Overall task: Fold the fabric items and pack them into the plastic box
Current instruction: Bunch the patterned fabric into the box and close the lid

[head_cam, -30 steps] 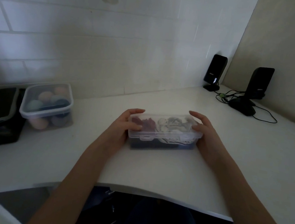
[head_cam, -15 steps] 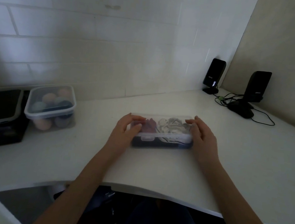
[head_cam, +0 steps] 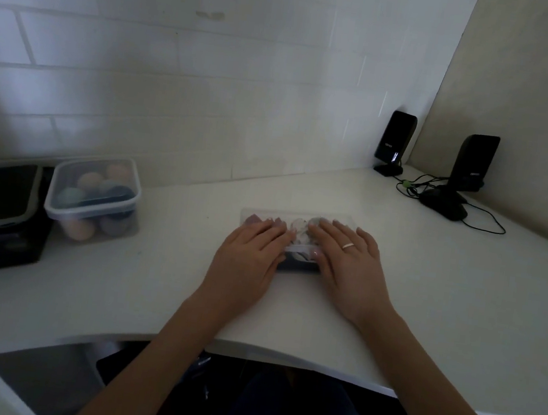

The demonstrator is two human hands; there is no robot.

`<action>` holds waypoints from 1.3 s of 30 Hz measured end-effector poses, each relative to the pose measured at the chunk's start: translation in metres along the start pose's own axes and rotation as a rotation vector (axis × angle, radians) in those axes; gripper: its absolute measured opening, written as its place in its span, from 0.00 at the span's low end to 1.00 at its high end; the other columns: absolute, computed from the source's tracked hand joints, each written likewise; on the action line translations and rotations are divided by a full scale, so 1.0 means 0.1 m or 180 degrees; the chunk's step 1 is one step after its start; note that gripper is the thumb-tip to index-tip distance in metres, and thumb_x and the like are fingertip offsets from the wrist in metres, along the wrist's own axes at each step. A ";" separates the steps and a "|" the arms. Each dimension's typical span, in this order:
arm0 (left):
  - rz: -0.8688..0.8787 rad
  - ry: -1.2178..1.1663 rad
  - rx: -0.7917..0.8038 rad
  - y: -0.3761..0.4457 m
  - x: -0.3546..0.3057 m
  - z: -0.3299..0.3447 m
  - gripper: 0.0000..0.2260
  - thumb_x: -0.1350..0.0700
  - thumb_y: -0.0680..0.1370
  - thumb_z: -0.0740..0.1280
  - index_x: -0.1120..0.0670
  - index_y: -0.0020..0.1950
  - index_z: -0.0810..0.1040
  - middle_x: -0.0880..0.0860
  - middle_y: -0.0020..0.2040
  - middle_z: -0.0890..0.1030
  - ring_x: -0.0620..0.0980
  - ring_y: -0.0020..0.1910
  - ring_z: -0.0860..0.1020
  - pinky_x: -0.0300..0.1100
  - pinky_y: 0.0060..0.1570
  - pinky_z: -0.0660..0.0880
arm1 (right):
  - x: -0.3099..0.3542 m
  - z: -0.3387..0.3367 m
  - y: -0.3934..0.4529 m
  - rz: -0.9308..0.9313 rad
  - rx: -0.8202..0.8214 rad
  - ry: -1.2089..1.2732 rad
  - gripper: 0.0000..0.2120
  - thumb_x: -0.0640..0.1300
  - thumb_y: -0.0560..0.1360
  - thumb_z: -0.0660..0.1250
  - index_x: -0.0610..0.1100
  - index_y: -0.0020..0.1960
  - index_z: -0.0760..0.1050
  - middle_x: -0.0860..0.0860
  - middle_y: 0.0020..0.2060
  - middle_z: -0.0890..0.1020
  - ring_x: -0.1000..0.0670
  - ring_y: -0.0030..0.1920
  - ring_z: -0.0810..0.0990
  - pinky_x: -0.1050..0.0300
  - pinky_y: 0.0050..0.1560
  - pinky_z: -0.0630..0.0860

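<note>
From the head view, the plastic box (head_cam: pixel 298 222) sits on the white table (head_cam: pixel 427 295), lid on, with folded fabric items (head_cam: pixel 299 228) showing through it. The left hand (head_cam: pixel 249 252) and right hand (head_cam: pixel 349 258) lie flat on the lid side by side, fingers (head_cam: pixel 327 229) straight and pressing down, covering most of the box beneath them.

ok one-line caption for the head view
Both hands, left and right, press flat on the lidded plastic box of fabric.
</note>
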State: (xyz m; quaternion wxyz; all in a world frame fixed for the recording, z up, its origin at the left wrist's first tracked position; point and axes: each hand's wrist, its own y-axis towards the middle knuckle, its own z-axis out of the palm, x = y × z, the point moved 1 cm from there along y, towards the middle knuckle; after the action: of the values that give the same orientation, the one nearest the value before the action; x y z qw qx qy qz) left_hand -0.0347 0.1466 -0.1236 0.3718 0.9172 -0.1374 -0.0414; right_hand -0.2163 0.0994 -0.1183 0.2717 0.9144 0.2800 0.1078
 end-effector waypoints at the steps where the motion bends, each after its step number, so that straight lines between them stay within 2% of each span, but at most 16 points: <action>1: -0.0013 0.0031 -0.0011 0.00 -0.01 0.01 0.16 0.54 0.76 0.61 0.53 0.61 0.78 0.52 0.60 0.81 0.52 0.59 0.79 0.44 0.61 0.69 | 0.01 0.02 0.01 0.0001 -0.0050 -0.0013 0.22 0.54 0.80 0.49 0.48 0.65 0.74 0.49 0.63 0.79 0.45 0.64 0.76 0.50 0.66 0.59; 5: -0.0147 0.0278 0.0066 0.00 -0.07 -0.02 0.19 0.58 0.71 0.58 0.55 0.59 0.79 0.56 0.57 0.82 0.56 0.55 0.81 0.49 0.56 0.75 | 0.10 0.09 0.10 0.0003 -0.0251 -0.0035 0.19 0.50 0.76 0.55 0.47 0.61 0.77 0.49 0.59 0.82 0.44 0.61 0.79 0.52 0.63 0.60; 9: -0.0524 0.0774 0.0619 0.07 -0.04 -0.06 0.20 0.57 0.69 0.57 0.57 0.58 0.78 0.62 0.54 0.82 0.61 0.52 0.80 0.55 0.56 0.75 | 0.31 0.19 0.25 -0.0077 -0.0331 0.0132 0.18 0.49 0.74 0.57 0.47 0.59 0.78 0.49 0.58 0.82 0.44 0.59 0.80 0.54 0.59 0.61; 11: -0.0901 0.0987 0.1120 0.16 -0.03 -0.15 0.20 0.56 0.73 0.57 0.58 0.64 0.73 0.66 0.60 0.77 0.65 0.56 0.77 0.59 0.61 0.71 | 0.45 0.27 0.35 -0.0131 -0.0282 0.0243 0.19 0.47 0.73 0.57 0.47 0.60 0.78 0.48 0.58 0.82 0.43 0.60 0.79 0.54 0.59 0.60; 13: -0.1306 0.1134 0.1557 0.26 0.00 -0.15 0.20 0.58 0.78 0.54 0.59 0.71 0.61 0.70 0.67 0.68 0.69 0.63 0.70 0.62 0.66 0.63 | 0.60 0.35 0.45 -0.0165 -0.0214 0.0330 0.20 0.46 0.72 0.58 0.47 0.61 0.77 0.48 0.59 0.82 0.43 0.60 0.79 0.53 0.59 0.60; 15: -0.1592 0.1376 0.1811 0.33 0.05 -0.15 0.20 0.62 0.80 0.49 0.62 0.72 0.55 0.73 0.70 0.61 0.73 0.66 0.65 0.64 0.66 0.61 | 0.73 0.42 0.57 -0.0192 -0.0162 0.0405 0.20 0.47 0.71 0.58 0.48 0.61 0.77 0.49 0.58 0.82 0.44 0.60 0.79 0.54 0.58 0.60; 21: -0.2037 0.1519 0.1734 0.41 0.52 -0.01 0.19 0.66 0.81 0.44 0.65 0.72 0.51 0.76 0.70 0.59 0.75 0.68 0.61 0.65 0.67 0.58 | 1.00 0.69 1.00 -0.0339 -0.0034 0.0653 0.21 0.47 0.73 0.57 0.50 0.64 0.75 0.48 0.60 0.81 0.43 0.62 0.77 0.54 0.62 0.57; 24: -0.2259 0.1454 0.1700 0.44 0.74 0.07 0.18 0.66 0.80 0.44 0.65 0.71 0.52 0.76 0.70 0.59 0.76 0.68 0.61 0.65 0.67 0.57 | 1.11 0.83 1.18 -0.0343 0.0001 0.0764 0.20 0.46 0.74 0.60 0.51 0.65 0.73 0.49 0.63 0.78 0.43 0.66 0.73 0.54 0.66 0.52; 30: -0.2373 0.1352 0.1690 0.54 1.15 0.16 0.17 0.67 0.80 0.44 0.66 0.68 0.56 0.78 0.69 0.57 0.76 0.68 0.59 0.66 0.68 0.54 | 1.26 1.12 1.55 -0.0371 0.0230 0.0810 0.20 0.48 0.77 0.57 0.52 0.69 0.68 0.51 0.70 0.70 0.46 0.73 0.63 0.51 0.72 0.45; 34: -0.2336 0.1439 0.1384 0.56 1.35 0.26 0.17 0.66 0.80 0.47 0.64 0.68 0.60 0.75 0.69 0.62 0.73 0.68 0.63 0.63 0.68 0.57 | 1.31 1.28 1.70 -0.0250 0.0131 0.0794 0.19 0.49 0.77 0.57 0.52 0.68 0.69 0.51 0.69 0.72 0.47 0.73 0.64 0.47 0.73 0.47; 39: -0.2309 0.1288 0.1471 0.59 1.48 0.34 0.17 0.66 0.80 0.46 0.65 0.69 0.56 0.77 0.69 0.57 0.76 0.69 0.57 0.66 0.69 0.52 | 1.29 1.39 1.81 -0.0306 -0.0079 0.0890 0.23 0.52 0.75 0.51 0.52 0.66 0.71 0.49 0.68 0.74 0.46 0.70 0.67 0.45 0.73 0.47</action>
State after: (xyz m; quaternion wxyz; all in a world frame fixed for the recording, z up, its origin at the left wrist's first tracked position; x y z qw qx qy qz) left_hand 0.0878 0.0414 -0.1032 0.1388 0.9543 0.2612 0.0426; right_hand 0.0200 -0.0136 -0.1264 0.2462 0.8726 0.3573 0.2244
